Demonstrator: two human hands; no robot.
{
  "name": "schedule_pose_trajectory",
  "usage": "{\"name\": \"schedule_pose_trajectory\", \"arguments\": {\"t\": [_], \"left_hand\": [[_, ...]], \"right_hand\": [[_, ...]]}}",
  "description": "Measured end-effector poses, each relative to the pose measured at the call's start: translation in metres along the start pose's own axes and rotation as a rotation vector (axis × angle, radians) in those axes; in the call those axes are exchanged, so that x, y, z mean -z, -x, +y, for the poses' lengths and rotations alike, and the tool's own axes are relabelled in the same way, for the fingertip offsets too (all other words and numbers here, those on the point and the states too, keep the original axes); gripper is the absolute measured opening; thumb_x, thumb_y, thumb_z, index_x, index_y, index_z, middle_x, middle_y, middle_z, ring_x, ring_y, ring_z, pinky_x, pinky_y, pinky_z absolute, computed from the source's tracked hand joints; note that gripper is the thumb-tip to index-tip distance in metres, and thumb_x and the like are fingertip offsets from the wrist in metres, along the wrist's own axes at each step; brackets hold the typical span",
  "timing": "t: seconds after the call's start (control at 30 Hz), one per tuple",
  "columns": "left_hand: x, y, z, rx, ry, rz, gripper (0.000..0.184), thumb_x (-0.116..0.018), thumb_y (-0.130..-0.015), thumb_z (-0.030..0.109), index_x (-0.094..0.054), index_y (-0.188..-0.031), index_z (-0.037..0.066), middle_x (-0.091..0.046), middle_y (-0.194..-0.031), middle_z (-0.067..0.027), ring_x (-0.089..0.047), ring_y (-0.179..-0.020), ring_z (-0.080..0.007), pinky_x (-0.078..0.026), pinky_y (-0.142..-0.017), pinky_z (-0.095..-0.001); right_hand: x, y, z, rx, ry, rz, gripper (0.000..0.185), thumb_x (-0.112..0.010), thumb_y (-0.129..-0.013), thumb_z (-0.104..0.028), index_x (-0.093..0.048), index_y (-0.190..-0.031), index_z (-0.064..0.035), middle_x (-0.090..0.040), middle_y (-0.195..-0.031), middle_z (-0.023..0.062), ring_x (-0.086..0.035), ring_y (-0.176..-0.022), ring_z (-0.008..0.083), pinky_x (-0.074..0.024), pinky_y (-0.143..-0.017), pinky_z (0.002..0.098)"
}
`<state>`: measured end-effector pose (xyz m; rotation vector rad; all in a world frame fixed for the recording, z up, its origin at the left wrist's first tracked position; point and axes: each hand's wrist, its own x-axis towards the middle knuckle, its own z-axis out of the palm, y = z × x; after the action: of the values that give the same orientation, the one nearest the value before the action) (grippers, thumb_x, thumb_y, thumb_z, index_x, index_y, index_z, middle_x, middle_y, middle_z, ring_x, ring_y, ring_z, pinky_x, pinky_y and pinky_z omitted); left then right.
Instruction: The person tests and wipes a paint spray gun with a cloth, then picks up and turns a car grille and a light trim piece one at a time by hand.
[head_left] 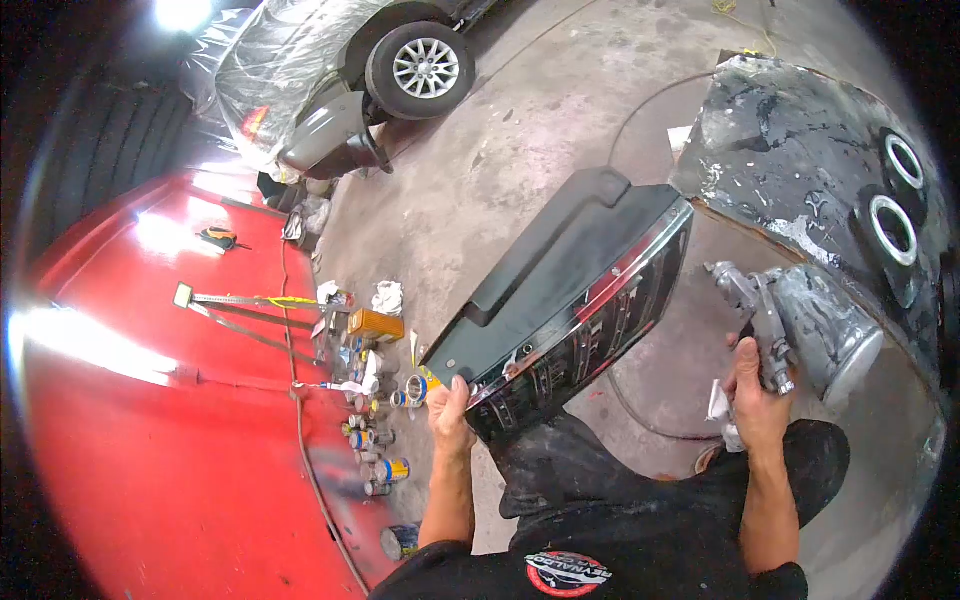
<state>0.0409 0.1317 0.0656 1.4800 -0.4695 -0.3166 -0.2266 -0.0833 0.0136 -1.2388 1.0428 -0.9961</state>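
Observation:
My left hand [450,412] grips the lower left end of a long dark car trim panel [560,260], thumb on its face. A glossy strip runs along the panel's edge, and a black slotted side faces toward me. The panel is tilted, its far end up to the right. In my right hand [760,405] is a metal spray gun [752,315], fingers wrapped around its handle. Its large grey-smeared cup [825,325] sticks out to the right, apart from the panel. Something white and crumpled [718,402] shows beside my right hand; I cannot tell whether the hand holds it.
A paint-stained board [780,170] with two ringed round pieces stands at right. A hose [640,112] crosses the concrete floor. Several paint cans [392,470] and an orange box [376,325] line the red wall [180,450]. A plastic-covered car [300,70] stands behind.

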Motion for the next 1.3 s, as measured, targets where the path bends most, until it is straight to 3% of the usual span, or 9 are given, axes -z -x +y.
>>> {"name": "schedule_pose_trajectory", "arguments": {"t": [0.17,0.43,0.5,0.73,0.77,0.8,1.0,1.23,1.3], "left_hand": [[-0.001,0.001,0.006,-0.018,0.112,-0.043,0.028,-0.053,-0.090,0.012,-0.049,-0.062,0.013,-0.057,-0.067,0.0001,-0.051,-0.057,-0.0066,-0.041,-0.055,-0.0226],[0.002,-0.008,0.013,0.078,0.279,-0.144,0.030,-0.045,-0.094,0.023,-0.059,-0.092,-0.003,-0.065,-0.094,-0.0196,-0.066,-0.077,-0.0265,-0.054,-0.068,-0.0341],[-0.002,-0.015,0.009,0.101,0.336,-0.036,0.041,-0.040,-0.095,0.032,-0.057,-0.100,-0.005,-0.065,-0.090,-0.0180,-0.063,-0.070,-0.0232,-0.052,-0.060,-0.0311],[0.012,-0.041,-0.001,0.320,0.483,-0.096,0.043,-0.041,-0.093,0.038,-0.060,-0.091,-0.001,-0.064,-0.076,-0.0132,-0.062,-0.060,-0.0233,-0.053,-0.051,-0.0332],[0.013,-0.047,-0.013,0.328,0.373,0.168,0.042,-0.040,-0.092,0.037,-0.060,-0.089,0.000,-0.065,-0.075,-0.0130,-0.062,-0.058,-0.0245,-0.054,-0.051,-0.0353],[0.032,-0.056,-0.026,0.443,0.605,-0.131,0.042,-0.039,-0.093,0.036,-0.060,-0.091,-0.001,-0.065,-0.078,-0.0136,-0.063,-0.063,-0.0260,-0.056,-0.057,-0.0359],[-0.003,-0.077,-0.067,0.498,0.706,0.121,0.044,-0.028,-0.095,0.028,-0.058,-0.099,-0.003,-0.065,-0.090,-0.0156,-0.063,-0.079,-0.0270,-0.054,-0.073,-0.0364],[-0.036,-0.092,-0.095,0.595,0.551,0.208,0.043,-0.024,-0.094,0.026,-0.061,-0.101,0.007,-0.067,-0.089,-0.0055,-0.063,-0.070,-0.0179,-0.049,-0.050,-0.0310],[-0.033,-0.096,-0.101,0.587,0.576,0.218,0.042,-0.026,-0.095,0.027,-0.059,-0.101,0.002,-0.065,-0.091,-0.0098,-0.062,-0.078,-0.0217,-0.052,-0.065,-0.0339]], "right_hand": [[0.006,-0.002,-0.009,-0.252,-0.067,-0.081,0.033,-0.066,-0.084,-0.032,-0.062,-0.091,0.0000,-0.058,-0.075,0.0018,-0.053,-0.066,0.0112,-0.0438,-0.062,0.0274],[-0.008,-0.001,0.009,0.011,0.063,-0.088,0.038,-0.065,-0.083,-0.039,-0.060,-0.085,-0.0012,-0.055,-0.068,0.0007,-0.049,-0.050,0.0082,-0.0411,-0.045,0.0248],[-0.008,-0.001,0.006,-0.032,0.087,-0.192,0.047,-0.066,-0.082,-0.037,-0.060,-0.106,0.0030,-0.062,-0.099,0.0117,-0.055,-0.093,0.0213,-0.0410,-0.086,0.0332],[-0.014,0.014,0.000,0.002,0.039,-0.348,0.045,-0.064,-0.083,-0.035,-0.060,-0.106,0.0028,-0.062,-0.103,0.0136,-0.056,-0.098,0.0244,-0.0414,-0.088,0.0352],[-0.014,0.016,0.000,0.021,0.034,-0.432,0.043,-0.064,-0.083,-0.034,-0.059,-0.107,0.0013,-0.061,-0.104,0.0140,-0.056,-0.099,0.0248,-0.0419,-0.088,0.0358],[-0.014,0.022,-0.002,0.003,0.009,-0.438,0.043,-0.064,-0.083,-0.034,-0.059,-0.107,0.0013,-0.061,-0.104,0.0140,-0.056,-0.099,0.0248,-0.0419,-0.088,0.0358],[-0.012,0.038,-0.020,-0.194,0.083,-0.794,0.050,-0.065,-0.080,-0.039,-0.057,-0.116,-0.0059,-0.059,-0.114,0.0154,-0.053,-0.111,0.0251,-0.0379,-0.097,0.0353],[-0.022,0.054,-0.008,0.002,0.042,-0.850,0.051,-0.075,-0.071,-0.038,-0.060,-0.107,-0.0044,-0.065,-0.101,0.0112,-0.061,-0.097,0.0241,-0.0455,-0.088,0.0336],[-0.020,0.048,-0.014,0.014,0.067,-0.875,0.051,-0.073,-0.072,-0.038,-0.061,-0.107,-0.0036,-0.064,-0.103,0.0116,-0.060,-0.099,0.0235,-0.0445,-0.090,0.0329]]}}
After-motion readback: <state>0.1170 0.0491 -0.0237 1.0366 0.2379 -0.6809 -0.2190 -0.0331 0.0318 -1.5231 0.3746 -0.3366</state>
